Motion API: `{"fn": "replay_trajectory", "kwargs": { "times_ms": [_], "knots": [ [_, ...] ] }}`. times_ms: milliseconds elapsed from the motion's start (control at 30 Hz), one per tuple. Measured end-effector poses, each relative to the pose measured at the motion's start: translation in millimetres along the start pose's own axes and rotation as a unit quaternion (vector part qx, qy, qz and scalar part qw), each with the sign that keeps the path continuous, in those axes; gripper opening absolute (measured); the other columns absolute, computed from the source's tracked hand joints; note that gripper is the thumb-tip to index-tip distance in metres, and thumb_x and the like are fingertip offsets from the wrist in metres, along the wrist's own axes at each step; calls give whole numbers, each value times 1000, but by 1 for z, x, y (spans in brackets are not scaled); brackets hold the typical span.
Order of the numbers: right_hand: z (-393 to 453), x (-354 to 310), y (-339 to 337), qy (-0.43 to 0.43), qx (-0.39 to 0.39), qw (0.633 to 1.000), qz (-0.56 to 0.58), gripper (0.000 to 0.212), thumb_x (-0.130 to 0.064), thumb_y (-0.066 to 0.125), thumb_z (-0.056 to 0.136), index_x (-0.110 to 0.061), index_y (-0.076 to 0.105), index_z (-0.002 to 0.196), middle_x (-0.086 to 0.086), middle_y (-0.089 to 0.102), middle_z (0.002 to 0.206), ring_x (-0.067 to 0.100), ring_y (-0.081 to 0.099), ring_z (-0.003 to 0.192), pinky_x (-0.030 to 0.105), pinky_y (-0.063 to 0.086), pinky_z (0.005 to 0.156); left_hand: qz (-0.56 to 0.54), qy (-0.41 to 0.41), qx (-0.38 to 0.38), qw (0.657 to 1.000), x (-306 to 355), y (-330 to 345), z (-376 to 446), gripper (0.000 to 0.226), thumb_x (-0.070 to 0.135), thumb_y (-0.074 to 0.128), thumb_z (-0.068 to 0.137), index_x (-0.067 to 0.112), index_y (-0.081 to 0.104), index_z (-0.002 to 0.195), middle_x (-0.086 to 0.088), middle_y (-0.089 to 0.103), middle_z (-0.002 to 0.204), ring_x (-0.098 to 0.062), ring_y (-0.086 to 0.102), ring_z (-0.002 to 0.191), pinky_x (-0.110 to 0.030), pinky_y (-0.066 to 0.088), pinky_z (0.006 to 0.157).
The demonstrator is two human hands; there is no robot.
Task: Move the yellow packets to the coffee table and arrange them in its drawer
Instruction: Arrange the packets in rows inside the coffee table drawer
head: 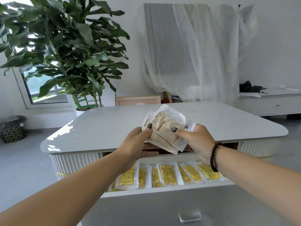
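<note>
Both hands hold a small stack of packets above the white coffee table, their printed backs facing me. My left hand grips the stack's left edge with the thumb on top. My right hand, with a dark bead bracelet at the wrist, pinches the right side with the thumb on top. Below the hands the table's drawer stands pulled out. Several yellow packets stand in a row inside it, yellow faces showing.
A large potted plant stands behind the table on the left. A sheet-covered piece of furniture is behind it, and a low white cabinet at the right. A patterned basket sits on the floor at far left.
</note>
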State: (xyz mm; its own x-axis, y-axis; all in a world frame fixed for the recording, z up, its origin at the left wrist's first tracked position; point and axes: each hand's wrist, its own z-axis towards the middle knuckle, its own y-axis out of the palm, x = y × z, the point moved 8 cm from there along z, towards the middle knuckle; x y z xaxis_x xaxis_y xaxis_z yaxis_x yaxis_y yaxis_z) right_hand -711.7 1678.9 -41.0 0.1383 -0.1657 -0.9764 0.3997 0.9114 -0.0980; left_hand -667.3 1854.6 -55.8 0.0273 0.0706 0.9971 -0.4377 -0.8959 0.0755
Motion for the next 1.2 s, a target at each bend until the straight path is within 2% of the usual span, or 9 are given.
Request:
{"fn": "replay_trajectory", "kwargs": {
  "times_ms": [233,367,467,567,733,867,967,1067,1200],
  "knots": [
    [-11,-20,1,-120,49,981,-144,24,-19,82,71,-10,64,83,6,70,80,19,67,78,31,57,71,98,-80,-54,990,-14,6,-8,56,55,25,100,17,55,129,-14,70,111,-22,70,89,-35,53,75],
    [-30,-51,10,-346,62,906,-234,14,-10,78,74,-12,65,78,-7,63,71,2,57,68,11,47,60,-132,-161,-42,977,-23,10,-9,89,66,36,92,14,0,154,-27,63,120,-40,67,104,-48,53,91],
    [-48,-54,32,-501,8,802,-326,9,-4,73,75,-8,66,77,-1,61,74,16,55,70,31,48,59,-164,-150,-115,968,-15,28,-11,84,65,35,92,-1,30,144,-27,63,122,-38,64,112,-51,43,106],
    [-56,-52,46,-542,-20,760,-359,12,2,72,71,-6,66,76,4,56,73,21,50,68,32,44,58,-106,-97,-60,988,-13,21,-4,38,32,49,100,0,55,119,-20,66,112,-30,66,102,-48,50,99],
    [-47,-39,64,-433,-137,813,-364,38,-21,79,72,-13,66,107,-1,56,99,10,48,94,25,43,82,17,-83,50,995,-18,-11,5,31,6,54,94,-8,51,122,-28,63,111,-30,65,84,-33,58,62],
    [-33,-22,55,-228,-186,886,-358,101,-50,78,68,-26,22,148,-14,21,148,0,20,137,14,19,108,10,-96,49,994,-15,-21,3,26,4,53,96,-7,53,120,-23,69,110,-29,69,83,-38,60,74],
    [-23,0,50,-106,-219,912,-331,113,-60,71,66,-25,9,153,-15,11,157,4,16,143,24,18,116,-1,-105,23,994,-16,-20,0,28,2,54,95,-7,52,122,-22,70,110,-27,71,85,-35,62,68],
    [-22,9,53,-54,-234,948,-210,107,-65,69,64,-21,26,150,-11,33,153,4,32,138,34,29,116,16,-114,-10,993,-19,-14,-3,22,0,50,97,-9,57,116,-21,71,107,-27,71,84,-34,61,71],
    [-17,4,41,-26,-121,984,-126,50,-27,67,87,-14,54,133,0,59,131,11,56,119,26,49,93,10,-117,-22,993,-21,-8,-5,18,0,51,96,-7,62,108,-16,75,93,-23,73,76,-32,61,66]
  ]
}}
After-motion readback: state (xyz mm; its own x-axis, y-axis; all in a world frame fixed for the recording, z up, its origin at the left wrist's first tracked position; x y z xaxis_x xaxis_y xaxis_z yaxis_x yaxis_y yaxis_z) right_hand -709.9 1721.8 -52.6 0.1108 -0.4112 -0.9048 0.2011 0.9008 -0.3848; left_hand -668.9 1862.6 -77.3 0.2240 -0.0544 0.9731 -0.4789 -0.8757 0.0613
